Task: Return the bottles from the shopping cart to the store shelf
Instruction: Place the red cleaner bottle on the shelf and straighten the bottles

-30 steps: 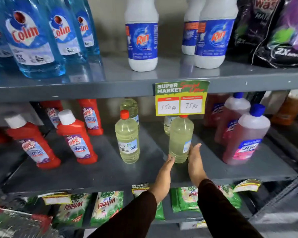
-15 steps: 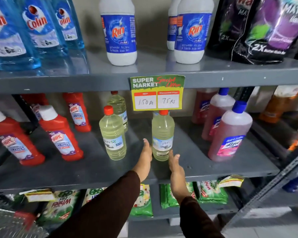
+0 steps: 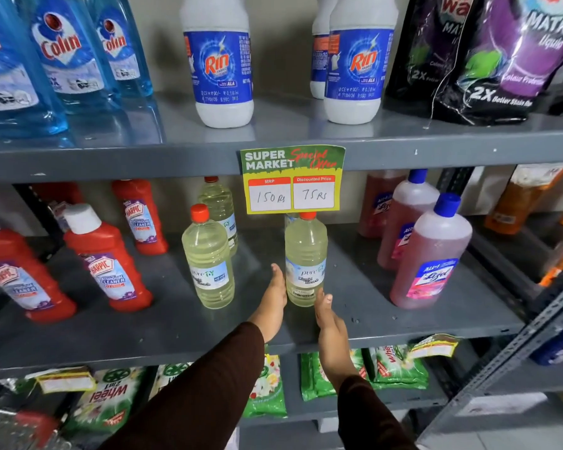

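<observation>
Clear bleach bottle stands upright on the middle grey shelf, pale yellow liquid, red cap, white-blue "pure" label facing me, cap just under the green-yellow price tag. My left hand lies flat against its left side, fingers straight, not wrapped. My right hand is at its lower right, fingers open, tips touching or just beside the base, can't tell which. A matching bottle stands just left, another one behind that. Red Harpic bottles further left, pink Lizol bottles to the right. White Rin bottles and blue Colin bottles on the shelf above. Green Wheel packets below.
</observation>
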{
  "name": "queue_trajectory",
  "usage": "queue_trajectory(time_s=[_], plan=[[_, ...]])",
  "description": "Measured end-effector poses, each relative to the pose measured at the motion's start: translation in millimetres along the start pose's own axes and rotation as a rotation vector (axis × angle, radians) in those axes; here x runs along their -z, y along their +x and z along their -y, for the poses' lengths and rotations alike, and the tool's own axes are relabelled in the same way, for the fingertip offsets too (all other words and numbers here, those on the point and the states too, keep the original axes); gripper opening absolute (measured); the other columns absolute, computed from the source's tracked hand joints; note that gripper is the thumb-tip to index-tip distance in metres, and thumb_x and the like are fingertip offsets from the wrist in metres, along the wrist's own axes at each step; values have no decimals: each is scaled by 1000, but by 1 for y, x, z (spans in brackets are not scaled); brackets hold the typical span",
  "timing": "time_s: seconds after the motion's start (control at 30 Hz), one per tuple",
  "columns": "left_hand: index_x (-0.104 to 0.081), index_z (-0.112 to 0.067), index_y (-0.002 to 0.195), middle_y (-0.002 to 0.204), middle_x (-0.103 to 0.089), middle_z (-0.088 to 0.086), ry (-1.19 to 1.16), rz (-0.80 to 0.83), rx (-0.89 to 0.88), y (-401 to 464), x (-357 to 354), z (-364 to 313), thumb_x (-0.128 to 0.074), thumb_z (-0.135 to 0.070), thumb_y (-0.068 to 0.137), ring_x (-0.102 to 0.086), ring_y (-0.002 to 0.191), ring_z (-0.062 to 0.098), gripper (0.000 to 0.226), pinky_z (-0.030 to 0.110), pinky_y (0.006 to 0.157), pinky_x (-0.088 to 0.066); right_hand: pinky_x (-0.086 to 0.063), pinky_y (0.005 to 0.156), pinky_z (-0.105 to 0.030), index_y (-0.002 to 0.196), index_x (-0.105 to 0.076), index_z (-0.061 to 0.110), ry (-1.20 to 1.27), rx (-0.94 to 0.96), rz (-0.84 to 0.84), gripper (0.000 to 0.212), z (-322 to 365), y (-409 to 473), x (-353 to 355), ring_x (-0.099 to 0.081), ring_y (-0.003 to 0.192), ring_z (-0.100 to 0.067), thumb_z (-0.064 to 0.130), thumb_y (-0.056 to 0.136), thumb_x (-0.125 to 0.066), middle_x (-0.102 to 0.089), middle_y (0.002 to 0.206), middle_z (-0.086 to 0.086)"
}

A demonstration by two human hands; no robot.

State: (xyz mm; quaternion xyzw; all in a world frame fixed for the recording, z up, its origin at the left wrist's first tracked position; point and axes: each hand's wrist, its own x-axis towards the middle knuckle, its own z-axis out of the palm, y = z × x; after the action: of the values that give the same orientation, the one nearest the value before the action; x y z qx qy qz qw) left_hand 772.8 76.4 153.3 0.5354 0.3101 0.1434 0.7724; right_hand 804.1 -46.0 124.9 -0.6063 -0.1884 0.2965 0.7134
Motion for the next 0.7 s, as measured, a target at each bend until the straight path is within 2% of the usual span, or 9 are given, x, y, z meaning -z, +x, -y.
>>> queue_trajectory(time_s=[0.1,0.23,0.37,0.5,0.6,0.7], plan=[[-28,-21,150,157,-31,-2,10,0,-6,1,1,1,3,-58,96,-23,147,13,72,25,110,-14,-32,102,-17,138,-49,30,1,3,-7,54,2,0,-2,-50,106,21,58,94,-37,-57,120,30],[-28,-22,150,157,-31,-3,28,15,-11,0,0,-1,2,-58,96,-22,147,12,71,22,105,-15,-32,103,-20,128,-49,40,-9,-9,-17,49,4,1,-3,-48,105,20,65,87,-38,-56,121,27],[-30,-19,149,156,-33,1,41,16,-23,-1,-2,-3,3,-53,98,-24,146,13,70,23,108,-16,-32,104,-23,124,-51,42,-23,-24,-21,37,2,1,-2,-48,105,18,60,95,-37,-58,118,28],[-29,-20,150,157,-31,1,57,-9,-5,4,-2,-3,2,-55,97,-22,147,14,70,29,117,-11,-34,101,-22,107,-60,45,-37,-40,-33,29,6,-2,-4,-50,103,16,60,95,-39,-59,110,29],[-29,-21,150,158,-29,1,60,-20,7,6,-2,-2,1,-58,96,-21,147,15,72,31,118,-11,-33,104,-23,118,-59,41,-46,-43,-31,40,9,-4,-3,-51,110,11,64,92,-40,-60,119,25],[-28,-17,150,159,-26,3,127,-76,29,0,1,-3,-9,-66,94,-20,148,21,77,33,118,-16,-30,116,-30,138,-55,20,20,-38,-44,61,13,-9,1,-50,131,-4,60,97,-34,-54,143,9]])
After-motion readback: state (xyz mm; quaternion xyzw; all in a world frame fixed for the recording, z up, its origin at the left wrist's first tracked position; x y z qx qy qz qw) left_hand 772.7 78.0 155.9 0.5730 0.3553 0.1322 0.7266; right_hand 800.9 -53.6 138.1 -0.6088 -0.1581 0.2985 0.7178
